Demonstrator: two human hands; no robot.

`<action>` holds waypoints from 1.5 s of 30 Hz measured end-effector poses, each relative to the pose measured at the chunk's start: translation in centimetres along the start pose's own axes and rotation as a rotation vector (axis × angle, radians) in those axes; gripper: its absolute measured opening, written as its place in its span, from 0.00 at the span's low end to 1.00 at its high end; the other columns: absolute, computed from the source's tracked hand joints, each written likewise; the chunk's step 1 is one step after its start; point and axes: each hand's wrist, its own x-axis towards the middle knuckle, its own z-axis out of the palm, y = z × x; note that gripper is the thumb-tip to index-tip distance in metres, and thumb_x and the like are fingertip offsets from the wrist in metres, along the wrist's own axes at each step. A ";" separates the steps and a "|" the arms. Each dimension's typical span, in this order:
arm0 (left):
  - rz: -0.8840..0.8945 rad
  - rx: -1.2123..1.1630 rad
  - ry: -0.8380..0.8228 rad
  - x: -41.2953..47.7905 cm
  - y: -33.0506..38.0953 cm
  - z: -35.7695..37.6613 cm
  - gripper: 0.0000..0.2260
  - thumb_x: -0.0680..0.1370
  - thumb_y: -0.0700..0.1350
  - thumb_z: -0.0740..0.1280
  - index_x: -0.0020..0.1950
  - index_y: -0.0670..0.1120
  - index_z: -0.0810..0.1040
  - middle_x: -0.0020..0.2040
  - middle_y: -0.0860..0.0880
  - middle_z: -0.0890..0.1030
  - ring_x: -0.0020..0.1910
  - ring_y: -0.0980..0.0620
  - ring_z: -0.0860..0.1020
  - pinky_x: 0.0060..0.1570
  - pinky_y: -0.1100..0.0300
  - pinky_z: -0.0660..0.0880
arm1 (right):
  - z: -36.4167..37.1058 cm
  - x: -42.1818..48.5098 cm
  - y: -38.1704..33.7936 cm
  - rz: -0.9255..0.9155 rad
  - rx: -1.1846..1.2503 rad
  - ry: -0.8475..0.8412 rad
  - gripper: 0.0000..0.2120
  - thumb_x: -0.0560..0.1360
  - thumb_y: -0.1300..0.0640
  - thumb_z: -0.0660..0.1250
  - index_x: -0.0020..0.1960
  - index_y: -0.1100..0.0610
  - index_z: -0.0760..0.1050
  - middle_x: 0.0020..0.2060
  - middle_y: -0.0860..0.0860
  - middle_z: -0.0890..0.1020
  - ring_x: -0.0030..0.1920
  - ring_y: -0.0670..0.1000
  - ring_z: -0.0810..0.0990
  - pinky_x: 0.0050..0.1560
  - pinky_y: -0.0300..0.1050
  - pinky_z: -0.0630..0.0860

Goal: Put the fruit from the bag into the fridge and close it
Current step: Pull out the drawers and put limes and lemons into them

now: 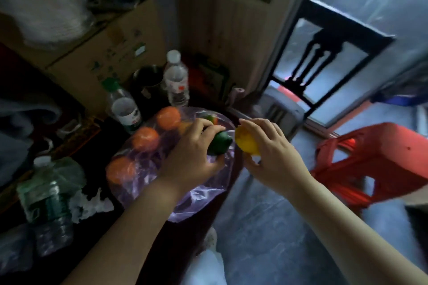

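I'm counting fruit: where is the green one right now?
In the head view, centre frame, the green fruit is gripped by the left hand over the purple bag, just left of the yellow fruit in the right hand.

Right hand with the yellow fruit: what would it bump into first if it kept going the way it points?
Probably the open edge of the purple bag, right beside the left hand gripping the green fruit. Depth is hard to tell.

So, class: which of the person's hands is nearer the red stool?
Right. The right hand, holding a yellow fruit, is left of the red stool; the left hand, gripping a green fruit over the bag, lies farther left.
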 end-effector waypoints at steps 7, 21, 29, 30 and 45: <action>0.317 0.000 -0.029 -1.7 13.3 2.1 0.24 0.68 0.47 0.71 0.63 0.44 0.75 0.56 0.46 0.73 0.57 0.49 0.71 0.59 0.67 0.63 | -10.7 -14.6 0.2 0.248 -0.093 0.204 0.29 0.68 0.59 0.69 0.67 0.58 0.68 0.63 0.53 0.73 0.62 0.54 0.70 0.61 0.36 0.64; 0.981 -0.216 -0.362 -12.3 37.5 9.9 0.23 0.70 0.54 0.66 0.62 0.48 0.75 0.56 0.49 0.72 0.57 0.49 0.73 0.58 0.58 0.72 | -21.3 -44.5 -6.6 0.785 -0.352 0.512 0.30 0.69 0.50 0.67 0.69 0.52 0.63 0.64 0.50 0.71 0.62 0.51 0.71 0.57 0.50 0.74; 1.308 -0.303 -0.559 -16.4 47.7 12.9 0.22 0.70 0.54 0.66 0.62 0.48 0.75 0.56 0.51 0.72 0.56 0.53 0.72 0.60 0.70 0.62 | -23.9 -54.0 -11.8 1.189 -0.539 0.624 0.28 0.73 0.41 0.61 0.69 0.51 0.63 0.64 0.47 0.70 0.58 0.44 0.69 0.50 0.36 0.67; 1.359 -0.325 -0.594 -17.0 49.0 13.2 0.22 0.70 0.54 0.65 0.62 0.47 0.75 0.55 0.50 0.72 0.55 0.54 0.71 0.60 0.73 0.61 | -24.2 -55.1 -12.7 1.237 -0.555 0.633 0.28 0.73 0.41 0.62 0.69 0.51 0.64 0.63 0.48 0.71 0.58 0.45 0.70 0.50 0.37 0.67; 1.723 -0.613 -0.883 -31.4 59.9 17.8 0.25 0.72 0.59 0.61 0.64 0.47 0.73 0.56 0.51 0.72 0.54 0.52 0.72 0.52 0.59 0.74 | -24.2 -67.0 -22.7 1.678 -0.684 0.745 0.31 0.70 0.48 0.72 0.69 0.51 0.65 0.64 0.46 0.71 0.62 0.46 0.70 0.61 0.37 0.69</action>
